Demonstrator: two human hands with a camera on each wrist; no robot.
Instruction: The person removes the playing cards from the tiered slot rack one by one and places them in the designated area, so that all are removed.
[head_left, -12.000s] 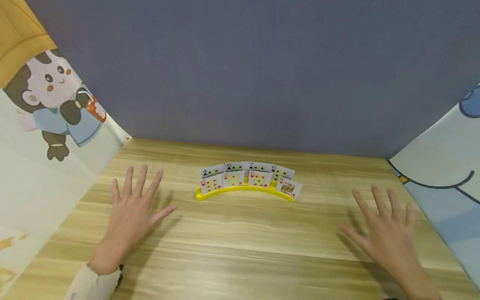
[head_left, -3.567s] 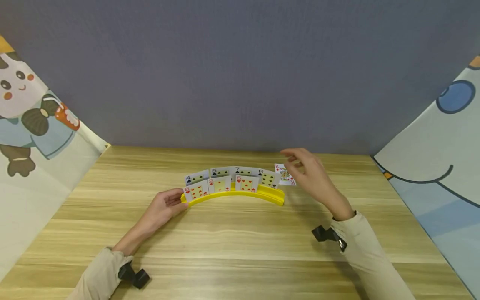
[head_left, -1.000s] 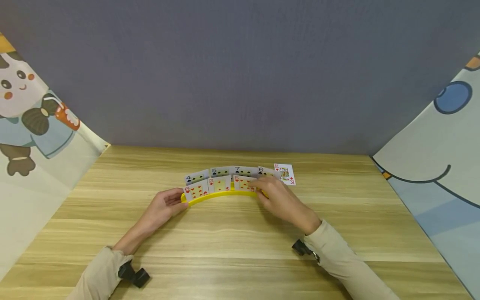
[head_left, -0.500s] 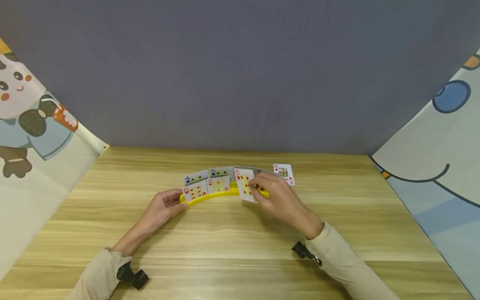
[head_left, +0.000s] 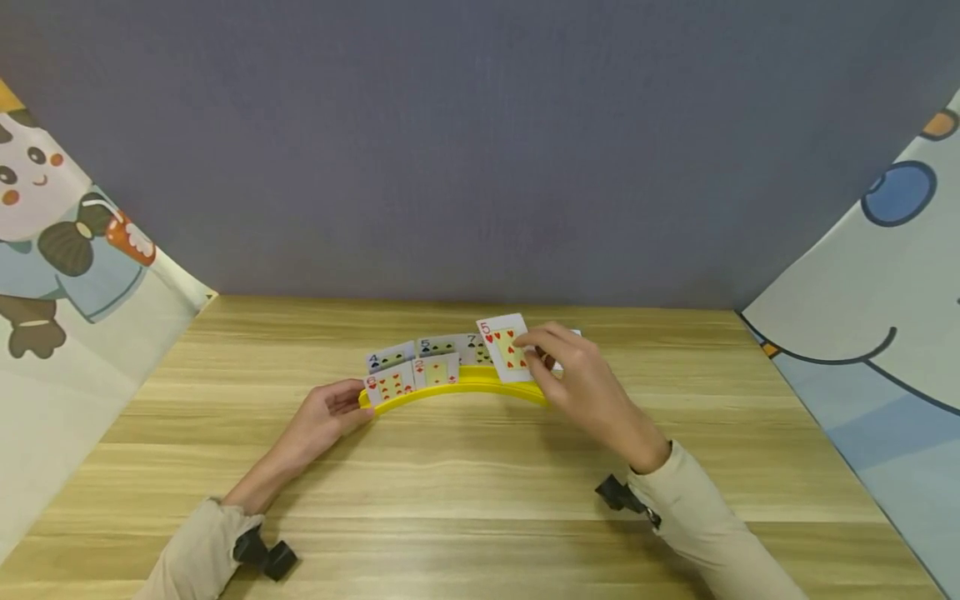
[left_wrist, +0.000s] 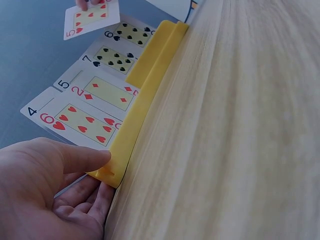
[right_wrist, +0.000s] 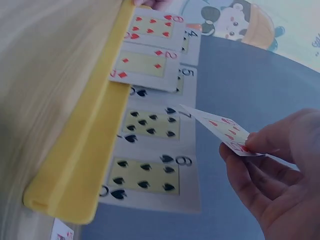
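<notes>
My right hand [head_left: 588, 383] pinches a playing card, the five of hearts [head_left: 501, 346], by its right edge, raised above the yellow curved card holder [head_left: 476, 382]. With thumb and fingers my left hand [head_left: 322, 421] grips the holder's left end. The front row still bears the six of hearts [left_wrist: 85, 122] and the two of diamonds [left_wrist: 106, 93]. Behind them stand the four, five, seven of spades [right_wrist: 152, 125] and six of spades [right_wrist: 145, 180]. In the head view the six of spades is hidden behind the right hand and raised card.
The king of diamonds [right_wrist: 61, 232] lies on the table past the holder's right end, mostly covered by the right hand in the head view. The wood-grain table [head_left: 465, 500] meets a grey panel [head_left: 480, 150] at the back. Printed cartoon panels flank both sides.
Over the last second, the right hand has taken the five of hearts out of the holder's front row and lifted it up and right. Earlier, the king of diamonds left the holder for the table.
</notes>
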